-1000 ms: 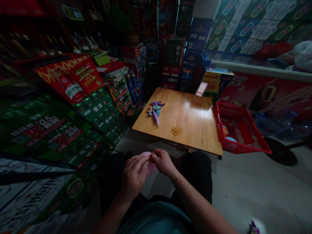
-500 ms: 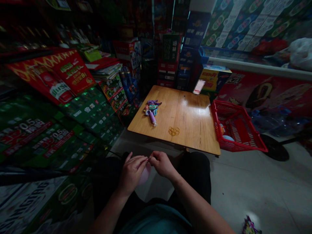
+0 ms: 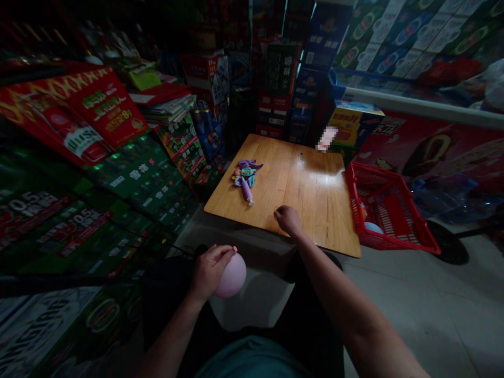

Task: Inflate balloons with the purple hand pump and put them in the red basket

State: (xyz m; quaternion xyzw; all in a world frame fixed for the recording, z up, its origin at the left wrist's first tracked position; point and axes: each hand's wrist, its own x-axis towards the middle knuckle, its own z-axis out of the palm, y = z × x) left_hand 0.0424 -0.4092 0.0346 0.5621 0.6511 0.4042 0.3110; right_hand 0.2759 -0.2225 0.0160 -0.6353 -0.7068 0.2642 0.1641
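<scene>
My left hand [image 3: 212, 270] pinches the neck of a small inflated pink balloon [image 3: 232, 278], in front of my knees. The balloon's rolled lip pokes out above the fingertips. Over the front part of the wooden table, my right hand [image 3: 289, 219] has its fingers closed at the yellow rubber bands [image 3: 276, 209]. Most of the bands are hidden beneath that hand. Farther left on the tabletop, a purple balloon hand pump [image 3: 247, 191] lies beside a heap of uninflated balloons [image 3: 247, 171] in several colours.
The low wooden table [image 3: 271, 173] stands before my knees. At its right side is a red shopping basket [image 3: 394, 210] with a pale blue balloon [image 3: 373, 228] inside. Stacked green beer cartons [image 3: 153, 184] line the left. A blurred-out pink item [image 3: 327, 139] is at the table's back right.
My right hand has left the balloon's neck and moved forward and right onto the rubber bands on the table. My left hand still holds the pink balloon, now more exposed. The view has shifted slightly.
</scene>
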